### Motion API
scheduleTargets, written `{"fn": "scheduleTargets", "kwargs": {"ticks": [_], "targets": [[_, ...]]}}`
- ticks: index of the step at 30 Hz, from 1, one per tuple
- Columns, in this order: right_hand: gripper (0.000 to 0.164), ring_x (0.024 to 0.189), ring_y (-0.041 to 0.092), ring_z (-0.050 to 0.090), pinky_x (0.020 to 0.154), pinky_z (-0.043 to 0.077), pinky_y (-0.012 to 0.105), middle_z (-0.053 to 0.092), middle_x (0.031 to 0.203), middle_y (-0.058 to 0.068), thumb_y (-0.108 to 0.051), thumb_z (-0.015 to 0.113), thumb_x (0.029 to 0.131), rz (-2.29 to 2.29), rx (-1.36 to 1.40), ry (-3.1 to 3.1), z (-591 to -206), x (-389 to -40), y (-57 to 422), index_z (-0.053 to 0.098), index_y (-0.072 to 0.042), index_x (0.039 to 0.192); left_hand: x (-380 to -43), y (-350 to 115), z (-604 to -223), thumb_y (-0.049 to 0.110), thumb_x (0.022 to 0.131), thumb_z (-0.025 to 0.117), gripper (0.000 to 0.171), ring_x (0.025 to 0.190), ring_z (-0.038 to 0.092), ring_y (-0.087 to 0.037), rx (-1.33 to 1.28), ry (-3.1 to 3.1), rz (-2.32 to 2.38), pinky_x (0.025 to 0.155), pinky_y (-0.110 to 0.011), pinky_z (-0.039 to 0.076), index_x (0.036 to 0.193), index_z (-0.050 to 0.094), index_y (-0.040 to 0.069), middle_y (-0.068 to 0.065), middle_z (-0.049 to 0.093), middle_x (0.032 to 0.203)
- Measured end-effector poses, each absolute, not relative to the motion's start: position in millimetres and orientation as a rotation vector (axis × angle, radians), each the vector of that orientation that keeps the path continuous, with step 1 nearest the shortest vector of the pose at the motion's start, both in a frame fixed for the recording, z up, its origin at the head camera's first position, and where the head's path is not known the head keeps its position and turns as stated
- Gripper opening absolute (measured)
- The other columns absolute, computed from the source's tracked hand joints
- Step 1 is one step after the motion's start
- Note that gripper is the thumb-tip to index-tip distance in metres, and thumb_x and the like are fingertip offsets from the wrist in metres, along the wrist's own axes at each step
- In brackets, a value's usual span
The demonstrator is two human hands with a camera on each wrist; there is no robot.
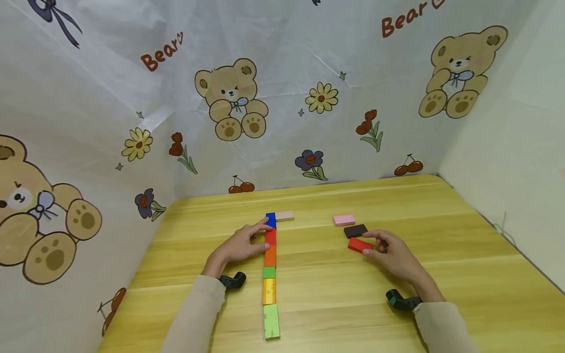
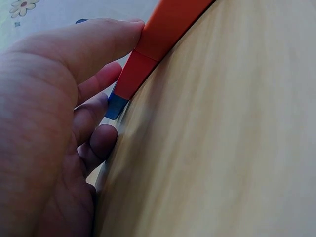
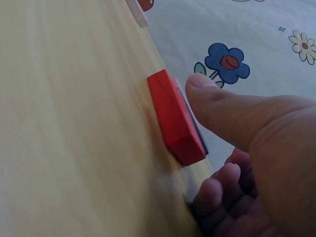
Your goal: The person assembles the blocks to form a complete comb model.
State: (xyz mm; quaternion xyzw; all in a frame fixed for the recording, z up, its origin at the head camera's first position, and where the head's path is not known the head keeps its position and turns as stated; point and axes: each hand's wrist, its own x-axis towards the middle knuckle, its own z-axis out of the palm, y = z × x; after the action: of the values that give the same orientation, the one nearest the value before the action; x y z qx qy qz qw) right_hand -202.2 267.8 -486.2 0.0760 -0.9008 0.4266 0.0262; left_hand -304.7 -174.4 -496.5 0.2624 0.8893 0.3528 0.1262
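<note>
A straight line of blocks runs away from me on the table: light green, yellow, green, orange, red and blue at the far end. My left hand lies along its left side, thumb at the orange block and fingertips by the red and blue ones. On the right, a loose red block lies flat before a dark brown block. My right hand is at its right end, thumb and fingers apart; in the right wrist view the thumb hovers beside the red block.
A beige block lies crosswise beside the blue end. Behind the dark brown block is a pink block. A bear-patterned cloth hangs along the wooden table's back edge, and a pale wall stands at right.
</note>
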Motion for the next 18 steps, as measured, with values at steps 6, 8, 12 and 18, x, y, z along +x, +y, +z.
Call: {"fn": "scheduleTargets", "kwargs": {"ticks": [6, 8, 12, 18], "targets": [[0.045, 0.079, 0.016, 0.041, 0.065, 0.036, 0.027, 0.044, 0.087, 0.01, -0.024, 0.075, 0.091, 1.39, 0.241, -2.821, -484, -200, 269, 0.06, -0.009, 0.131, -305, -178, -497, 0.056, 0.091, 0.067, 0.054, 0.143, 0.038, -0.029, 0.741, 2.609, 1.03, 0.115, -0.058, 0.033, 0.141, 0.051, 0.047, 0.026, 0.023, 0.163], [0.047, 0.08, 0.016, 0.041, 0.065, 0.036, 0.027, 0.043, 0.088, 0.011, -0.022, 0.076, 0.09, 1.429, 0.236, -2.828, -484, -199, 270, 0.059, -0.009, 0.132, -306, -178, -498, 0.056, 0.091, 0.067, 0.054, 0.146, 0.034, -0.031, 0.739, 2.61, 1.03, 0.116, -0.06, 0.031, 0.141, 0.051, 0.047, 0.027, 0.023, 0.163], [0.048, 0.081, 0.017, 0.042, 0.065, 0.038, 0.026, 0.045, 0.09, 0.011, -0.021, 0.077, 0.09, 1.473, 0.21, -2.845, -486, -198, 274, 0.058, -0.009, 0.133, -306, -177, -500, 0.057, 0.091, 0.067, 0.055, 0.143, 0.038, -0.028, 0.734, 2.594, 1.034, 0.115, -0.058, 0.033, 0.142, 0.051, 0.046, 0.027, 0.022, 0.163], [0.045, 0.082, 0.017, 0.044, 0.066, 0.04, 0.025, 0.048, 0.092, 0.009, -0.022, 0.076, 0.09, 1.429, 0.21, -2.858, -490, -199, 280, 0.06, -0.01, 0.13, -307, -174, -502, 0.056, 0.091, 0.067, 0.055, 0.138, 0.041, -0.025, 0.739, 2.603, 1.023, 0.114, -0.057, 0.035, 0.142, 0.051, 0.045, 0.023, 0.022, 0.164]]}}
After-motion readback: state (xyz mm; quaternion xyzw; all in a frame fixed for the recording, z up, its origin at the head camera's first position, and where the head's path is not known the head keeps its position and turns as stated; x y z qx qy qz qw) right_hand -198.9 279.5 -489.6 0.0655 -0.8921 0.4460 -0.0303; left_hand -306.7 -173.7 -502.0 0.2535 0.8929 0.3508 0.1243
